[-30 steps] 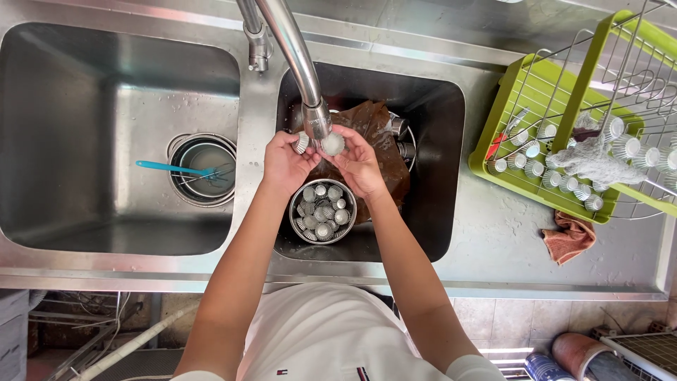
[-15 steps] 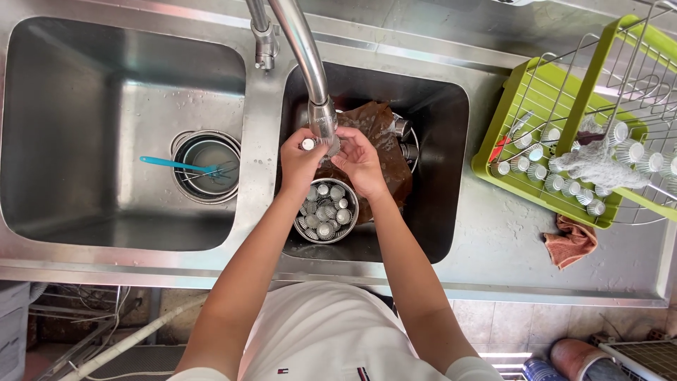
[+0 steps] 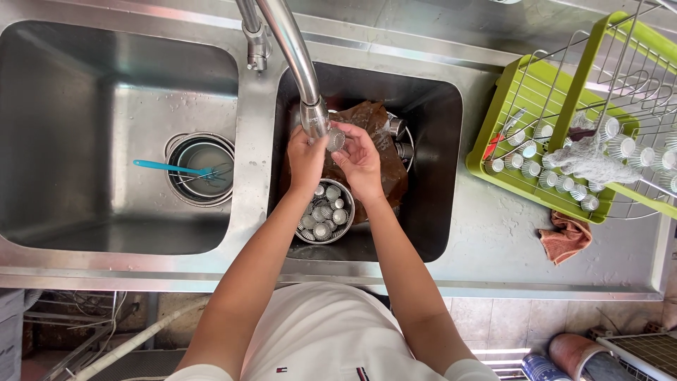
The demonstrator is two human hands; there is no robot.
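A steel double sink [image 3: 261, 176]. Under the faucet [image 3: 313, 116], the left hand [image 3: 307, 159] and right hand [image 3: 361, 164] together pinch a small fluted tin mould [image 3: 336, 140] above a bowl of moulds [image 3: 324, 212]. Being wet, it might slip from the fingers.

Silver fluted moulds [image 3: 323, 215] below the left grip [image 3: 307, 159]; teal-handled whisk [image 3: 173, 168] to its left; lime-green drying rack [image 3: 543, 134] and rust-orange cloth [image 3: 566, 238] to its right.
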